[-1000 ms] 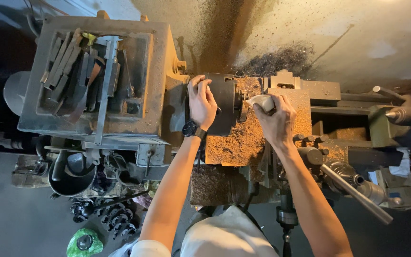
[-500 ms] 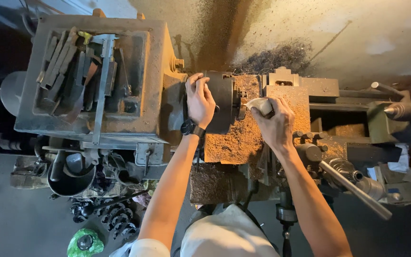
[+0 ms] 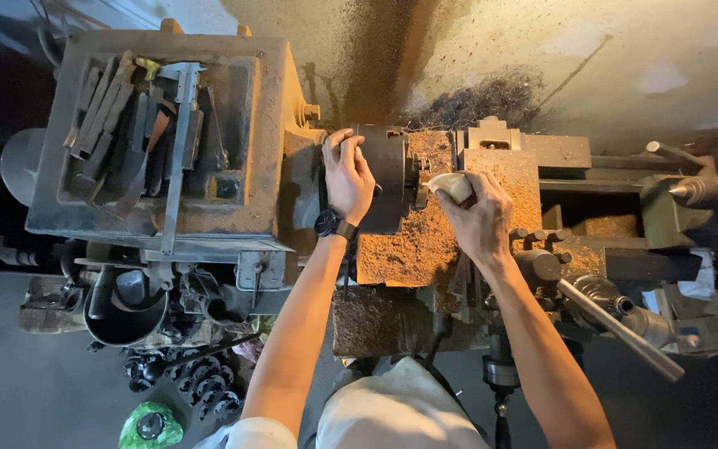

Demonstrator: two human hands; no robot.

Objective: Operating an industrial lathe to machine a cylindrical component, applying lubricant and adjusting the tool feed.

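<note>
We see the left hand (image 3: 348, 176) with fingers wrapped over the lathe chuck (image 3: 386, 179); just right of the chuck, the right hand (image 3: 479, 220) fingers pinch a pale rag (image 3: 450, 186).

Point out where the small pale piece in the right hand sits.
In the head view, the small pale piece is right of centre, pinched in the right hand, just right of the dark round lathe chuck under the left hand.

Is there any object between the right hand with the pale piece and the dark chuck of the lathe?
Nothing visible. The right hand holds the pale piece right at the chuck face; the left hand rests on the chuck's other side.
</note>
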